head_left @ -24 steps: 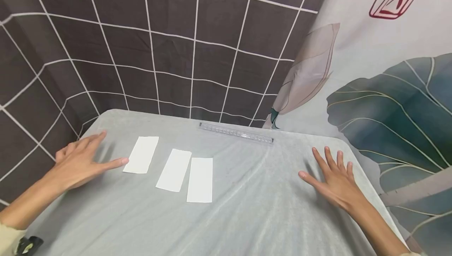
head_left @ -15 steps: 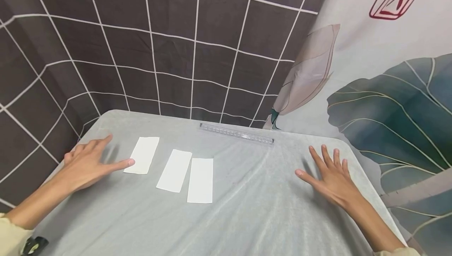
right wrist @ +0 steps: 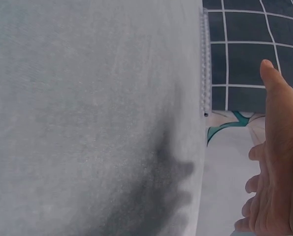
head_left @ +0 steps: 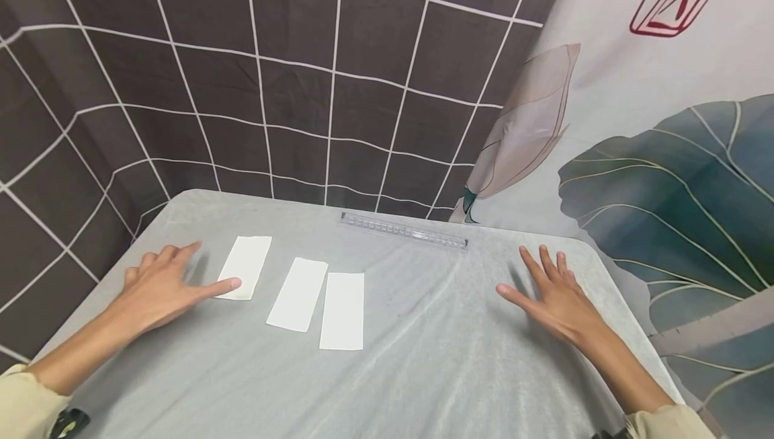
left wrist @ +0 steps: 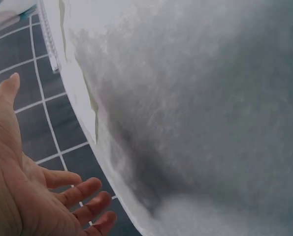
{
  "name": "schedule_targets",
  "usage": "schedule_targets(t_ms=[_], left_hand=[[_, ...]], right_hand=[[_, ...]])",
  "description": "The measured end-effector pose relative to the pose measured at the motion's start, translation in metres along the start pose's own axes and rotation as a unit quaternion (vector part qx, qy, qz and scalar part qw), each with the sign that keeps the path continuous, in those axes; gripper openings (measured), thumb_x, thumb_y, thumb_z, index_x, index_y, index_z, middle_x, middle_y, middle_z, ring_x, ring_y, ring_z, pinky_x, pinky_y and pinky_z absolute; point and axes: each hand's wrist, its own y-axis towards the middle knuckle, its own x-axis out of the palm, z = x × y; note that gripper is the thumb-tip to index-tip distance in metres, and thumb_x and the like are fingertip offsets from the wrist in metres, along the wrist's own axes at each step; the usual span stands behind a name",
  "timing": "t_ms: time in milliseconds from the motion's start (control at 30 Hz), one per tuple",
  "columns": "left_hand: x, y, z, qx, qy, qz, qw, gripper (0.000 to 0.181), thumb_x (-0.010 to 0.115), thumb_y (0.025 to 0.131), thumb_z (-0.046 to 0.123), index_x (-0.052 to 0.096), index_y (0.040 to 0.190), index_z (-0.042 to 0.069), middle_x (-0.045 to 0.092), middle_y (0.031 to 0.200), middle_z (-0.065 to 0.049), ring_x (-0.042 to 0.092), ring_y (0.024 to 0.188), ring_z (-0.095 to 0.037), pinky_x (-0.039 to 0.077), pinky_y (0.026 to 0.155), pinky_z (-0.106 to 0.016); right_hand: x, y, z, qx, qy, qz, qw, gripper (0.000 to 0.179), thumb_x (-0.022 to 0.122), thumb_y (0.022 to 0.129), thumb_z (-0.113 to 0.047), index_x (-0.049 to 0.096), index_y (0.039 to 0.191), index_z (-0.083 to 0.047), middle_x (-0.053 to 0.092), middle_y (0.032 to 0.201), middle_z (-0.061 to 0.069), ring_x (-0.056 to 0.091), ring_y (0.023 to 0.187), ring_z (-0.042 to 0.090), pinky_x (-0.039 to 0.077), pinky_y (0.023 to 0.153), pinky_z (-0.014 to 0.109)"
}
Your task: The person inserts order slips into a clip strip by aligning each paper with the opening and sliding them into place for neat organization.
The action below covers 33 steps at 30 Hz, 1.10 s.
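White papers [head_left: 342,311]: three of them lie flat on the table [head_left: 423,372], from its left side to about the middle.
Left hand [head_left: 160,291]: wide, with nothing in it. It has slid in from the left edge, so its thumb now shows over the near end of the left paper [head_left: 246,263]. I can't tell if they touch.
Right hand [head_left: 553,304]: also wide, with nothing in it. It has come in a little from the right edge, well apart from the papers.
What that means: the hands are a bit closer to each other, and the left paper looks easy to reach. No paper has been moved, so the work seems not yet begun.
Middle paper [head_left: 296,296]: tilted, apart from the left paper.
Right paper [head_left: 341,314]: straighter, just beside the middle paper.
Clear strip [head_left: 404,230]: lies along the far edge, right of the papers.
Dark squared cloth [head_left: 296,89]: hangs behind the far edge.
Flower cloth [head_left: 611,83]: hangs past the far right corner.
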Motion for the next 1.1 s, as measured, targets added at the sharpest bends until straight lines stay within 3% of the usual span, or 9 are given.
schedule_targets(t_ms=[267,633,1100], left_hand=[[0.006,0.001,0.003,-0.003,0.005,-0.005,1.0,0.132,0.068,0.09,0.09,0.036,0.168,-0.012,0.047,0.155,-0.041,0.05,0.122,-0.059,0.041,0.085,-0.061],[0.01,0.008,0.007,0.019,-0.014,-0.015,0.9996,0.124,0.073,0.094,0.08,0.039,0.163,-0.017,0.048,0.155,-0.045,0.05,0.133,-0.071,0.047,0.103,-0.085],[0.01,0.016,0.01,0.006,-0.037,-0.023,0.999,0.112,0.078,0.095,0.071,0.048,0.155,-0.019,0.066,0.134,-0.038,0.062,0.126,-0.057,0.053,0.1,-0.078]], right_hand=[[0.003,0.011,-0.004,0.004,0.005,-0.008,0.9999,0.108,0.056,0.105,-0.08,0.017,0.182,-0.016,0.003,0.186,0.034,-0.004,0.17,0.066,0.013,0.132,0.09],[0.008,0.02,-0.01,-0.001,0.0,-0.008,1.0,0.11,0.058,0.102,-0.083,0.021,0.182,-0.016,0.01,0.187,0.032,0.005,0.17,0.067,0.018,0.131,0.09],[0.011,0.03,-0.019,0.001,-0.009,-0.016,0.9998,0.112,0.057,0.099,-0.088,0.021,0.182,-0.021,0.015,0.188,0.027,0.011,0.172,0.062,0.029,0.123,0.095]])
